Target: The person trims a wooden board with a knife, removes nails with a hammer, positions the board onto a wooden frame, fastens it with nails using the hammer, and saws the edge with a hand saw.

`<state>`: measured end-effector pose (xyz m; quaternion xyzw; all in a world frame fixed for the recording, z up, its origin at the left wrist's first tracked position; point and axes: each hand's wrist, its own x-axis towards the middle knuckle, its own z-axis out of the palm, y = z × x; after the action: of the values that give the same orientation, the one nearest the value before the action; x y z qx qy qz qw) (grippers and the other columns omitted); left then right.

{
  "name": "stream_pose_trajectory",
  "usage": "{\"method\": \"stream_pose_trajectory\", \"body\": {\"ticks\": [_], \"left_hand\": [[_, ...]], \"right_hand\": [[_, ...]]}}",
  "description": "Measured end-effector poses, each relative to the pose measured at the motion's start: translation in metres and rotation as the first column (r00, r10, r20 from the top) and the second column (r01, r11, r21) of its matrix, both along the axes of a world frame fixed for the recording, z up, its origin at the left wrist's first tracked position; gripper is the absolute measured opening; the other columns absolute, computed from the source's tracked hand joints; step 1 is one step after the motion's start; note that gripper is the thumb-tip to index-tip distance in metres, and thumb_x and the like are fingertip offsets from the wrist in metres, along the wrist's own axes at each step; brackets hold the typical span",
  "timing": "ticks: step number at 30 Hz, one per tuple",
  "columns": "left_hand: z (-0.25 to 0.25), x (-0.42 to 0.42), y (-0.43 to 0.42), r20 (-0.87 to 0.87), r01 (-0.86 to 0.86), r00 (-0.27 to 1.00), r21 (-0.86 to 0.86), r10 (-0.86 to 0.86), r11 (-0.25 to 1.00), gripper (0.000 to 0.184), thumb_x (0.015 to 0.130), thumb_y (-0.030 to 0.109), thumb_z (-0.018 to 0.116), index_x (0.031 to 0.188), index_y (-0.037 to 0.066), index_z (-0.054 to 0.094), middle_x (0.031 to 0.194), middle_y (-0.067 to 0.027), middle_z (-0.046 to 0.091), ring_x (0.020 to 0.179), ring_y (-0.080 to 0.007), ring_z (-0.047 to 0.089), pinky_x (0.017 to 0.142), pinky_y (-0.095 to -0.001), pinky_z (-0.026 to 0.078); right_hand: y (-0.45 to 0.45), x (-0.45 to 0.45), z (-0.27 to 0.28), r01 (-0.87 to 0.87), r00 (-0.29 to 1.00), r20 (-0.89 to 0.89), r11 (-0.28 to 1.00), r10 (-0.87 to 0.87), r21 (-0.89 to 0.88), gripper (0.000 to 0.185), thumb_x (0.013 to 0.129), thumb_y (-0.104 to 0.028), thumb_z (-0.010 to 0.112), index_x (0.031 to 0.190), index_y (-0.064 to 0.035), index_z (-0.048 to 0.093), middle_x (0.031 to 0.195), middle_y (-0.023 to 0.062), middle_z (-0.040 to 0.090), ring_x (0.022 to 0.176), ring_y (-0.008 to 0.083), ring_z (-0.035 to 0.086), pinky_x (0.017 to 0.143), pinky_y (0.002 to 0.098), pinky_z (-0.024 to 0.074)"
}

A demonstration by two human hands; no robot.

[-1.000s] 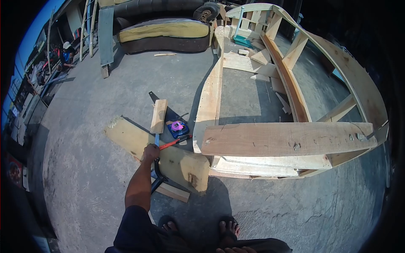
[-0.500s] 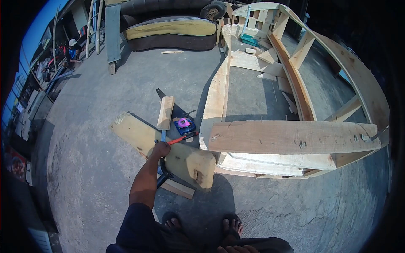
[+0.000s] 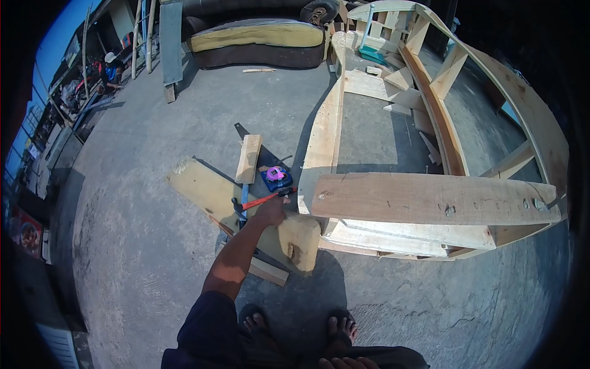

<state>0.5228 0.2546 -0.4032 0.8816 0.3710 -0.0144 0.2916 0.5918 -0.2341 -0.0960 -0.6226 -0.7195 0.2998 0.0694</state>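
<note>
My left hand (image 3: 271,212) reaches down to the black grip end of a hammer (image 3: 263,201) with a red handle, its fingers closed at the grip and partly hidden. The hammer lies across a blue-edged tool, which my forearm partly covers, and a worn, yellowish foam-like slab (image 3: 206,186). Just beyond sit a pink tape measure (image 3: 275,174) on a dark blue object, a short wood block (image 3: 249,158) and a dark saw blade (image 3: 241,130). At the bottom edge, my right hand (image 3: 348,363) rests on my leg, fingers laid flat, mostly cut off.
A large wooden frame (image 3: 322,129) stands at right, with a wide board (image 3: 430,200) across its near end. Wood offcuts lie inside it. A sofa with a yellow-edged cushion (image 3: 258,42) stands at the back. Another wood piece (image 3: 268,271) lies near my feet. A person (image 3: 112,69) is far left.
My left hand has moved right, from beside the hammer's head to its grip end. The hammer has hardly shifted. The view has turned slightly; my right hand stays on my leg.
</note>
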Motion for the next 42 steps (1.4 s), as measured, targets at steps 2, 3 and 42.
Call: {"method": "stream_pose_trajectory", "body": {"ticks": [2, 3, 42], "left_hand": [[-0.018, -0.013, 0.009, 0.046, -0.196, 0.98, 0.326, 0.191, 0.925, 0.056, 0.076, 0.006, 0.062, 0.132, 0.007, 0.056, 0.132, -0.0145, 0.057, 0.124, -0.0386, 0.053, 0.102, -0.0472, 0.047], [-0.004, -0.019, 0.01, -0.069, -0.209, 0.966, 0.351, 0.248, 0.913, 0.056, 0.078, 0.009, 0.061, 0.134, 0.008, 0.052, 0.133, -0.0145, 0.055, 0.126, -0.0384, 0.049, 0.102, -0.0504, 0.045], [0.28, -0.037, -0.191, -0.507, 0.73, 0.561, -0.07, -0.655, 0.68, 0.057, 0.082, 0.015, 0.065, 0.138, 0.012, 0.057, 0.116, -0.0189, 0.068, 0.103, -0.0323, 0.068, 0.081, -0.0424, 0.055]], "right_hand": [[0.004, 0.0, -0.003, -0.018, 1.0, -0.009, 0.999, 0.018, 0.031, 0.059, 0.093, -0.027, 0.061, 0.144, -0.0031, 0.044, 0.132, 0.0164, 0.059, 0.126, 0.0295, 0.054, 0.108, 0.0463, 0.0406], [0.01, 0.001, -0.007, -0.028, 1.0, -0.011, 0.998, 0.029, 0.055, 0.059, 0.093, -0.027, 0.06, 0.144, -0.0033, 0.044, 0.132, 0.0163, 0.059, 0.125, 0.0294, 0.055, 0.108, 0.0464, 0.0408], [0.11, 0.074, -0.094, 0.068, 0.994, -0.105, 0.784, -0.003, 0.618, 0.065, 0.096, -0.022, 0.058, 0.152, -0.005, 0.029, 0.137, 0.0274, 0.051, 0.127, 0.044, 0.052, 0.106, 0.049, 0.0451]]}}
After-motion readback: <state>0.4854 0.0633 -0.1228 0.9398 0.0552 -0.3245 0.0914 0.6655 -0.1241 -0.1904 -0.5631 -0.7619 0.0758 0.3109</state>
